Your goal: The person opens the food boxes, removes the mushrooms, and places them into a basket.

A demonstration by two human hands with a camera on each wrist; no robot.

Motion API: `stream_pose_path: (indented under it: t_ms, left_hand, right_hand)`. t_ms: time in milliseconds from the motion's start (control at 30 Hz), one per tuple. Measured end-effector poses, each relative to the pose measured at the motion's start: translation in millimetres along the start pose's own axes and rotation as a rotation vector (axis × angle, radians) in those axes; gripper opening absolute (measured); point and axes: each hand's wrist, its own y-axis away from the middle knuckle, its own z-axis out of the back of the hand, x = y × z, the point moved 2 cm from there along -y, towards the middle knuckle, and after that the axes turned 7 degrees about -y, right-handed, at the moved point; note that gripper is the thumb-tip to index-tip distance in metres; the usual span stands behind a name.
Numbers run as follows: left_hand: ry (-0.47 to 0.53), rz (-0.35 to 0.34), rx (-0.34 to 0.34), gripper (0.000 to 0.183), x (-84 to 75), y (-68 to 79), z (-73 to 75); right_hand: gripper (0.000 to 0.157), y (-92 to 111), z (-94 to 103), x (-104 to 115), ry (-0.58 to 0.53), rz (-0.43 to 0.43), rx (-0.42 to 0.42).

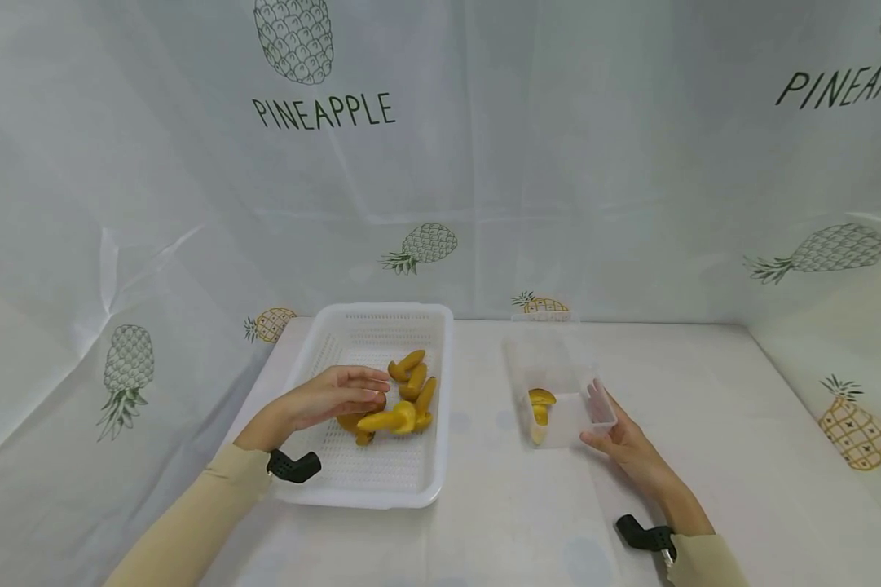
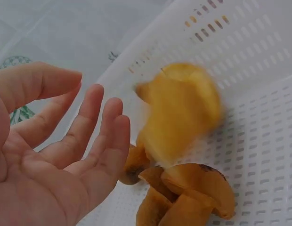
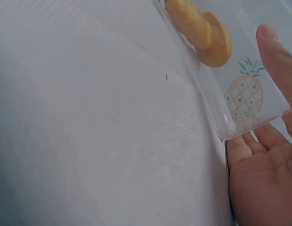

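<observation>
Over the left part of a white perforated basket [image 1: 440, 473], my left hand [image 1: 330, 397] has loosely bent fingers with nothing between thumb and fingertips. Just off those fingertips in the left wrist view is a blurred yellow mushroom [image 2: 179, 110], above browner mushrooms [image 2: 188, 197]. Several more mushrooms [image 1: 416, 381] lie in the basket. At the right, my right hand [image 1: 626, 444] grips the right end of a clear plastic box [image 1: 568, 428], thumb and fingers on either side of its wall. A yellow mushroom [image 1: 539, 414] lies inside along the box's left side.
A clear lid-like panel [image 1: 546, 350] stands at the box's far side. White sheeting [image 1: 557, 163] printed with pineapples rises behind the table and at both sides. The white tabletop [image 1: 499, 514] spreads between basket and box.
</observation>
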Motion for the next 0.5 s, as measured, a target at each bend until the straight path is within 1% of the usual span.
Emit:
stream_pose_path:
  t_ms: [100,267,367,500]
  left_hand:
    - [0.026,0.006,-0.005,0.045,-0.2,-0.7,0.9]
    - [0.028,-0.009,-0.004,0.045,-5.7,-5.9,-2.9]
    - [0.011,-0.024,-0.007,0.046,-11.2,-13.3,-6.8]
    - [-0.017,-0.043,-0.018,0.044,-21.2,-26.7,-14.7]
  right_hand:
    - [0.093,0.2,0.4,0.0,-0.007,0.010,0.007]
    - [0.093,-0.1,0.7,-0.5,0.008,0.002,-0.004]
    - [0.093,-0.3,0.6,-1.2,0.014,-0.006,-0.010]
    - [0.092,-0.4,1.5,-2.2,0.007,-0.009,-0.009]
